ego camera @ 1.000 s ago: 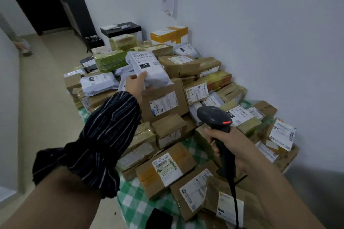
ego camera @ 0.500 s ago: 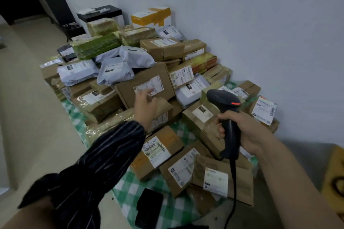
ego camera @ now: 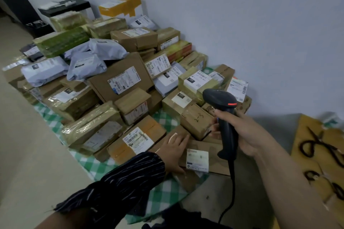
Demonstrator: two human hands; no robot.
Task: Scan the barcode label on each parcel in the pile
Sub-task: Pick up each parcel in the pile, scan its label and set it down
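Observation:
A pile of cardboard boxes and grey mailer bags lies on a green checked cloth along the wall. My right hand grips a black corded barcode scanner, its head over the near right boxes. My left hand rests on the front parcel, a flat brown box with a white label facing up; the fingers lie over its left end, thumb low at the near edge. Left of it is a box with a barcode label.
A white wall runs along the right. A black cabinet and a white box with orange tape stand at the far end. A yellow bag with black scissors printed or lying on it sits at right. Beige floor lies on the left.
My left hand let go of a grey mailer bag at the back, came down across the pile, and now rests on the front flat box. The scanner stayed in my right hand.

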